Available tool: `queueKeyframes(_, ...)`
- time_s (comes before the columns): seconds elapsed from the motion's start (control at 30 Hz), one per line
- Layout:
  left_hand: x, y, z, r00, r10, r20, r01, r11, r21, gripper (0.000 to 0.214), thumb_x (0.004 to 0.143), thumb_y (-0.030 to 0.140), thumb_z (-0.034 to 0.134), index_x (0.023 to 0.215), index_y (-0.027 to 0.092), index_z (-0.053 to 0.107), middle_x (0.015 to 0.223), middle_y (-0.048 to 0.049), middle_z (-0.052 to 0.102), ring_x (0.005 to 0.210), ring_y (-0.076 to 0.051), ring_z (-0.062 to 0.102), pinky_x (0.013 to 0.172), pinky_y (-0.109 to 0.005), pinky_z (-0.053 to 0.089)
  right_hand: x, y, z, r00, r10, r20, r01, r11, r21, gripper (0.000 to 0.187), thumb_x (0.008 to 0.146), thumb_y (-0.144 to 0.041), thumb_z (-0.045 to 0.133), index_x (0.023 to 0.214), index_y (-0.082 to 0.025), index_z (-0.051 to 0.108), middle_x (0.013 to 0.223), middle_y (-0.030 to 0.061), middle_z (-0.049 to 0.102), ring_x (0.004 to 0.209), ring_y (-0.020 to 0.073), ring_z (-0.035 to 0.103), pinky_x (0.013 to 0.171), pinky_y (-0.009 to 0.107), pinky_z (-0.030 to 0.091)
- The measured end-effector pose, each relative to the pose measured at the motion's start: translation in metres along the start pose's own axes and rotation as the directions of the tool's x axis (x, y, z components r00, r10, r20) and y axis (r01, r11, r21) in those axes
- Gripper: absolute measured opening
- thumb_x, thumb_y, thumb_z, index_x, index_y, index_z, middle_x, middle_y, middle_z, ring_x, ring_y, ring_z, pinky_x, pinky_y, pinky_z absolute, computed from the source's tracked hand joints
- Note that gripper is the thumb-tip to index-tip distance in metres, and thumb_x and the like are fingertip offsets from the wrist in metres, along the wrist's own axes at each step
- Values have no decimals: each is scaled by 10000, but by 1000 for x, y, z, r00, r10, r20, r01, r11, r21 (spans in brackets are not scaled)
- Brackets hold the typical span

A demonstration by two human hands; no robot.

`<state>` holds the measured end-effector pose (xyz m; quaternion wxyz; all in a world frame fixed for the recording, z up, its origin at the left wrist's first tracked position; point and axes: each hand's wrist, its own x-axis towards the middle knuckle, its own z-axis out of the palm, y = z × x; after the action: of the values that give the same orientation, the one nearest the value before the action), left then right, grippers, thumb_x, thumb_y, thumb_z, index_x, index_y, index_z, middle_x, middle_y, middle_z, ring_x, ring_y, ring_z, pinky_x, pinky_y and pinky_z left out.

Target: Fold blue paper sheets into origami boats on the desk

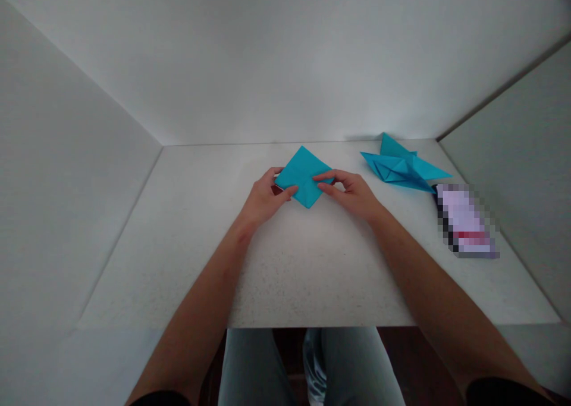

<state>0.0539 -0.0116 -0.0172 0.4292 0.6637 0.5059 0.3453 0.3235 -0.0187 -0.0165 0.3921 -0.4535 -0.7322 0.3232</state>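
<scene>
A blue sheet of origami paper point(302, 169), folded into a diamond, is between my two hands over the middle of the table. My left hand point(266, 196) grips its left corner, with the thumb on top and the fingers at the edge and underneath. At the right corner, my right hand point(350, 190) has its index finger and thumb on the paper's upper face, and the other fingers curl at the edge. Creases show near the lower part of the diamond. What lies beneath the paper is hidden.
Folded blue paper shapes point(401, 165) with pointed ends stand at the back right. In front of them lies a phone point(466, 218), blurred into blocks. The white table point(312, 275) meets walls at the back and both sides; its front edge is above my legs.
</scene>
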Motion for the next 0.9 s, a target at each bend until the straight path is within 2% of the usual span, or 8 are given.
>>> queueKeyframes(0.1, -4, 3, -2, 991, 120, -67, -84, 917, 390, 560, 921, 404, 788, 1427, 233, 618, 1146, -94, 772, 991, -263, 738, 960, -440, 549, -1, 2, -2, 992, 82, 91, -79, 996, -37, 453, 936, -652, 749, 1160, -265, 820, 766, 0, 709, 654, 168, 562, 657, 323, 476)
queueKeyframes(0.2, -7, 9, -3, 966, 258, -31, -193, 790, 582, 569, 975, 365, 721, 1515, 244, 589, 1428, -140, 680, 1309, -327, 633, 1140, -509, 444, -2, 6, -1, 972, 110, 206, -100, 993, -58, 486, 947, -637, 732, 1260, -268, 782, 656, -43, 604, 604, 159, 513, 609, 310, 410)
queueKeyframes(0.33, -9, 8, -3, 941, 316, 125, -325, 732, 599, 545, 1061, 406, 599, 1589, 283, 550, 1625, -121, 568, 1511, -327, 475, 1253, -524, 324, -2, 11, 0, 958, 47, 284, -15, 993, -115, 506, 973, -600, 709, 1362, -277, 729, 775, -16, 672, 672, 188, 571, 675, 341, 462)
queueKeyframes(0.43, -10, 3, 0, 932, 268, 243, -361, 721, 591, 602, 1054, 501, 616, 1611, 288, 541, 1694, -104, 514, 1592, -341, 388, 1301, -546, 258, 0, 13, -1, 971, -70, 227, 129, 957, -259, 501, 935, -556, 774, 1352, -279, 745, 1027, 77, 721, 925, 273, 644, 868, 439, 525)
queueKeyframes(0.5, -10, -1, 2, 929, 225, 294, -363, 714, 599, 670, 1036, 557, 635, 1634, 279, 518, 1734, -105, 463, 1630, -357, 337, 1324, -571, 211, 0, 12, -2, 978, -134, 163, 185, 915, -358, 483, 929, -530, 791, 1349, -293, 755, 1190, 127, 698, 1094, 329, 626, 992, 517, 504)
queueKeyframes(0.6, -12, -2, 3, 929, 201, 310, -357, 705, 612, 735, 1025, 603, 633, 1668, 282, 474, 1766, -104, 412, 1654, -366, 304, 1341, -591, 167, -1, 8, -1, 970, -183, 158, 233, 880, -415, 420, 996, -492, 721, 1384, -334, 740, 1344, 133, 689, 1200, 348, 609, 1062, 570, 464)
queueKeyframes(0.73, -15, 1, 5, 931, 201, 304, -354, 698, 622, 740, 1034, 604, 608, 1679, 276, 454, 1768, -97, 410, 1662, -362, 292, 1350, -594, 155, -3, 4, 6, 943, -181, 280, 292, 853, -432, 441, 1058, -460, 637, 1479, -340, 686, 1477, 100, 711, 1309, 358, 603, 1094, 597, 434)
queueKeyframes(0.9, -16, 3, 9, 942, 219, 256, -334, 698, 633, 766, 1015, 590, 637, 1677, 249, 457, 1758, -120, 422, 1649, -384, 316, 1348, -609, 155, -5, 6, 12, 921, -145, 361, 317, 817, -482, 484, 1092, -444, 576, 1566, -357, 613, 1605, 53, 628, 1436, 356, 561, 1121, 602, 439)
